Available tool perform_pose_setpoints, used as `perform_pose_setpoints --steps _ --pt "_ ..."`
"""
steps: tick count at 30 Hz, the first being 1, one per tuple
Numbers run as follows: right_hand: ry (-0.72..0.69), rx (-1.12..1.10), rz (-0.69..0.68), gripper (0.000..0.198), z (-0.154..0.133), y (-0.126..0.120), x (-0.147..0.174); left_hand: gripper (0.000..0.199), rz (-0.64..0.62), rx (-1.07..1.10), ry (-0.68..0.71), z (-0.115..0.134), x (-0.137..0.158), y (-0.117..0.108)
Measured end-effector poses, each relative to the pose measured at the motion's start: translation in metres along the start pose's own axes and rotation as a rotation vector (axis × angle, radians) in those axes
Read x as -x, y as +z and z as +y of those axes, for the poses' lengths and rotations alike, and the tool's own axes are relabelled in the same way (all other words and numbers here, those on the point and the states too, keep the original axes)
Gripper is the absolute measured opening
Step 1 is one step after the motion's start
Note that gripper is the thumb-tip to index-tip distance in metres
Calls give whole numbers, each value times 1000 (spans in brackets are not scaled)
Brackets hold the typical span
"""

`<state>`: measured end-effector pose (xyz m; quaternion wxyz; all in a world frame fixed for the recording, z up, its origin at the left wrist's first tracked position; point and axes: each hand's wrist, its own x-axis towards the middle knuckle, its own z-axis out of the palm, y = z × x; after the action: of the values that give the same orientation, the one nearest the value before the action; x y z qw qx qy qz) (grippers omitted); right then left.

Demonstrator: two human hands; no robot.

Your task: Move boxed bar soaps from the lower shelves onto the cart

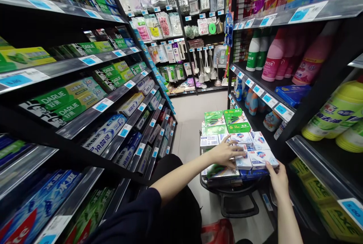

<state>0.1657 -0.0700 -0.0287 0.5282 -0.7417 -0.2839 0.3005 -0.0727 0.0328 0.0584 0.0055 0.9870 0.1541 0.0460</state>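
Note:
White soap boxes [259, 139] with red and blue logos lie in a group on top of stacked goods on a black cart [239, 210]. My left hand [227, 152], a ring on one finger, reaches across these boxes with its fingers spread, touching their tops. At the near right corner, my right hand [279, 178] grips the end of a soap box [263, 158], thumb on its top and fingers along its side. Green boxes [214, 119] sit behind the soap. What lies under my left palm is partly hidden.
Toothpaste boxes [68, 98] fill the shelves on my left. Bottles [275, 55] and yellow-green jugs [336, 110] stand on the right shelves. A hanging-goods rack [195, 32] closes the aisle's far end. Something red [217, 232] is on the floor below the cart.

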Motion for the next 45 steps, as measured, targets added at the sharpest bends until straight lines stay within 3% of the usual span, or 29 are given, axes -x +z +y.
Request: perform_pose_setpoints --steps 3,13,17,21,27,30,35,38,42,45 --pt "-1 -11 2 91 -2 0 1 52 34 -7 43 10 -5 8" --pt "-48 75 56 84 -9 -5 4 66 68 117 -37 14 -5 8" --pt "-37 69 37 86 -10 -6 3 75 194 220 -330 6 9 -3" --pt "-25 69 35 86 -8 -8 3 75 189 227 -699 -7 29 -16" --pt "-42 22 35 86 -1 -5 -2 83 24 209 -878 -33 59 -29" --pt "-24 -32 51 88 2 -3 -4 66 37 216 -831 -38 38 -39" --pt "-15 -31 107 85 4 -1 -4 43 13 153 -375 -24 -57 -58" --pt "3 -43 92 87 -4 0 -2 41 -10 86 -358 -15 -99 -65" --pt "0 -35 43 89 -22 1 7 42 6 92 -374 -8 -117 -66" --pt "-27 23 78 75 -33 3 12 39 7 144 -336 -10 -132 -54"
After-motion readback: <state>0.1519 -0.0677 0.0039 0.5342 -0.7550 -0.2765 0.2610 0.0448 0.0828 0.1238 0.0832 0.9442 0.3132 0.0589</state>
